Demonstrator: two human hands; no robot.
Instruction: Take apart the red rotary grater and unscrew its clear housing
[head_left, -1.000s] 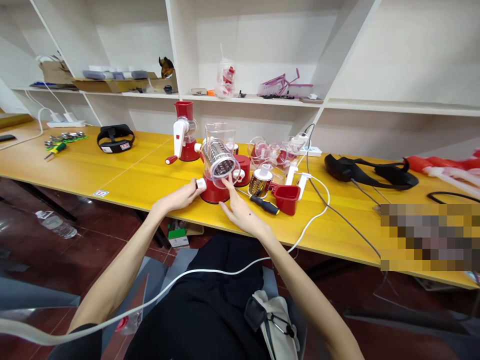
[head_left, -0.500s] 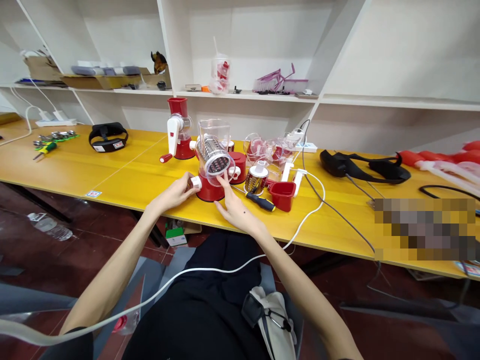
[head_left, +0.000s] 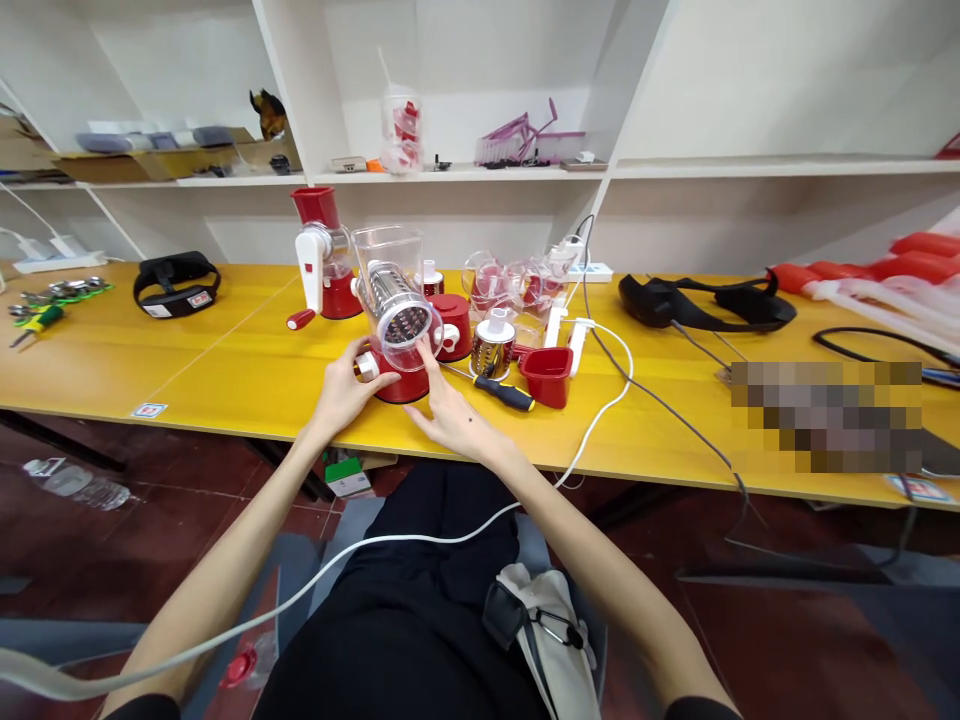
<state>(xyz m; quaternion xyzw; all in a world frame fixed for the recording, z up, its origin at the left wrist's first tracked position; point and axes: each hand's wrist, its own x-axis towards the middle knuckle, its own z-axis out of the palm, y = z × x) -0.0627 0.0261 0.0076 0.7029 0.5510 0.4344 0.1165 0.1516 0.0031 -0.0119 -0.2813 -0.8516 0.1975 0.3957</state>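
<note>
Before me on the table stands a rotary grater [head_left: 391, 250] with a clear hopper, a metal drum tilted toward me and a red base. My left hand [head_left: 346, 392] is closed around the left side of the base, by its white knob [head_left: 367, 366], with the thumb across the red front. From the right, my right hand [head_left: 454, 412] grips the same grater, its index finger up against the clear drum housing and its thumb low by the base. Some of its fingers are hidden. Close to the right hand lies a screwdriver [head_left: 504, 392] with a black and yellow handle.
Behind left stands another rotary grater [head_left: 319, 255] with a white crank. Right of my hands are a spare drum [head_left: 493, 348], a red base [head_left: 452, 325], a red pusher [head_left: 547, 377] and clear parts [head_left: 517, 283]. A white cable [head_left: 611, 400] crosses the table edge and my lap.
The view has swung to the right, so everything sits further left. My left thumb has come from the knob onto the front of the red base. My right hand stays at the grater.
</note>
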